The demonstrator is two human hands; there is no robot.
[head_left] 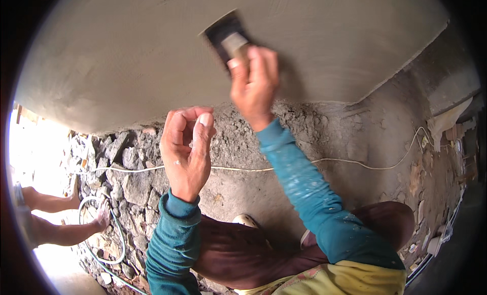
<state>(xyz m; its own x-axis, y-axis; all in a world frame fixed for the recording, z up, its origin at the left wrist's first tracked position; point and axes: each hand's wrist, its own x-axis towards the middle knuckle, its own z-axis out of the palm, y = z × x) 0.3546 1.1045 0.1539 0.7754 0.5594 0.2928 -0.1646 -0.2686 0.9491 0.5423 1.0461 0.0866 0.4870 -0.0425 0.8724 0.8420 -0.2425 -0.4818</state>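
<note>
Far off to my left, another person's bare legs (50, 216) stand by a green hose (104, 244) coiled over the rubble (119, 168) at the foot of the wall. A pale string line (304, 163) runs across the rough, unplastered band.

My left hand (186, 153) hangs in the air in front of that rough band, holding nothing; its fingers (188, 117) are curled loosely inward with the thumb raised beside them, touching neither wall nor tool.

My right hand (253, 84) is up higher, fingers wrapped tight around the pale handle of a dark float (225, 33), whose flat face lies against the smooth grey plaster (127, 51). The float looks blurred at its edges, so I cannot tell its exact outline.

I judge the float to be stiff and fairly light, with a sole that will drag on wet plaster; the handle on its back is the only sensible place to hold it, gripped full-fisted as now. The plaster itself looks soft and easily marked, so an edge dug in could score it.
</note>
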